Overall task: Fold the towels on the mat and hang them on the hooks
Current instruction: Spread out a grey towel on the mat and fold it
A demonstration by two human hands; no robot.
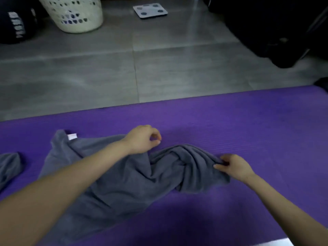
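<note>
Right hand (234, 167): clamped on cloth; its fingers and thumb pinch the bunched right end of the grey towel (124, 174).
Left hand (143, 139): fingers curled in, thumb tip meeting the forefinger, with no cloth visible between them. Its wrist lies over the towel's far edge.
Towel from the hands: the bulk spreads left of the right hand and passes under the left forearm. All of it rests on the purple mat (248, 121).
Long axis: roughly left to right across the mat, from the corner with the white tag (71, 136) to the end held by the right hand.
Nearer hand: the right hand already has the right end. The tagged corner lies to the left of the left hand, and that hand is the closer one to it.
Towel look: unfolded and rumpled. A twisted ridge of folds rises between the two hands; the left part lies flatter, and the near edge trails toward the person.
Second towel (8, 167): the same grey, well left of the left forearm, cut off by the frame edge.
Step, as judged: spreading the towel flat before the first fold. The left hand probably needs the tagged corner so the two hands can draw the twist out.
Hooks: not in view.
</note>
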